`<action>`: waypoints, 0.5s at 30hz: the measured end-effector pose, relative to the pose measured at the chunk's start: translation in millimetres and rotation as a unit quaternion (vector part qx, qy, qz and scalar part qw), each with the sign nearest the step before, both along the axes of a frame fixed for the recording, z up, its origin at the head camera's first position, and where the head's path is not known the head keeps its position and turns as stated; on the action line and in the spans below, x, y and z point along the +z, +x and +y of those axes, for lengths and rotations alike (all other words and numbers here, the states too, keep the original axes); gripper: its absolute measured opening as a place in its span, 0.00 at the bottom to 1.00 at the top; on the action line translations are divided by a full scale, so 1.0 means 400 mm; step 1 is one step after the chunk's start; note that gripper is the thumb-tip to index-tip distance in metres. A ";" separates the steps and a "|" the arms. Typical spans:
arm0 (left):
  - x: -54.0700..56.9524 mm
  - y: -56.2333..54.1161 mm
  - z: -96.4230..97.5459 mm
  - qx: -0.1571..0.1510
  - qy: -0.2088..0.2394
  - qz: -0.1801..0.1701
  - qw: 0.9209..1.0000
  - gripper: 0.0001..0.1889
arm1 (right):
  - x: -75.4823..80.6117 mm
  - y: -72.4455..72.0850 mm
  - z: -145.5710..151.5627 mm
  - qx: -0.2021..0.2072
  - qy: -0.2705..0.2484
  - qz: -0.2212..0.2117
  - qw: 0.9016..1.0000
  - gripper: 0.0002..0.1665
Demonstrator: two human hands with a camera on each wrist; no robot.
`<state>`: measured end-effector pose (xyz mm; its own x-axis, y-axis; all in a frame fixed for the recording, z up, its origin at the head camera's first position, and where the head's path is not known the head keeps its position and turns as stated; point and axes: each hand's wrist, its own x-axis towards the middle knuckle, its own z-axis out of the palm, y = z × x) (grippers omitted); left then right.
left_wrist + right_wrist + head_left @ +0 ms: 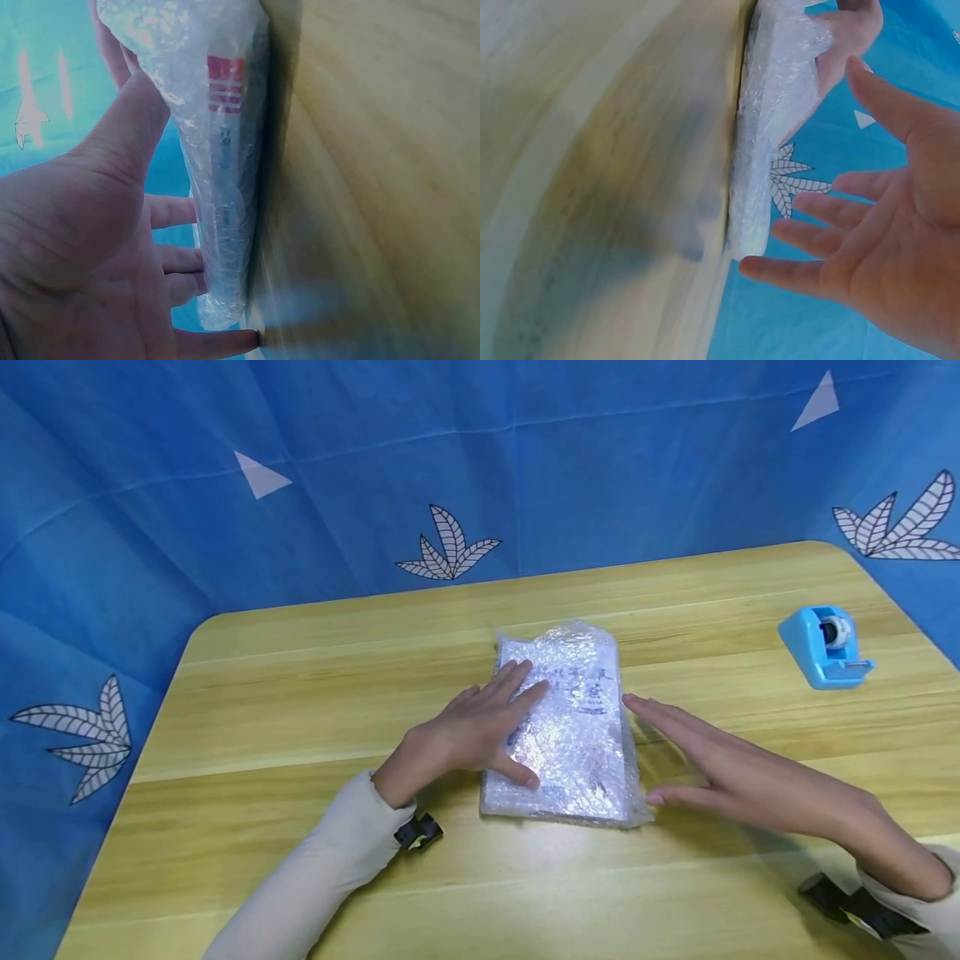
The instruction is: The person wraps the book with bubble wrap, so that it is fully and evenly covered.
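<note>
A book (577,752) wrapped in clear bubble wrap lies flat on the wooden table, with blue print showing on its cover. Its spine, with a red mark and small lettering, faces the left wrist view. My left hand (476,731) rests over the left part of the wrapped cover with its fingers spread. Beside the right edge of the book is my right hand (738,772), fingers extended and thumb apart. In the right wrist view the right fingers (810,236) hold nothing and stand just off the crinkled wrap.
A light blue tape dispenser (817,647) with a roll in it stands at the right side of the wooden table (300,693). Behind the table hangs a blue cloth (360,468) with white leaf and triangle prints.
</note>
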<state>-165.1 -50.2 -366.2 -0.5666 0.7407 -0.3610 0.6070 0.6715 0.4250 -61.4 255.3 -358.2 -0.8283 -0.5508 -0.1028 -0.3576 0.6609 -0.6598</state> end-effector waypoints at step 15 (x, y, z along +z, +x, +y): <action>0.003 -0.001 0.001 -0.004 -0.001 0.003 1.000 0.64 | -0.003 -0.002 0.005 -0.004 0.016 0.005 1.000 0.53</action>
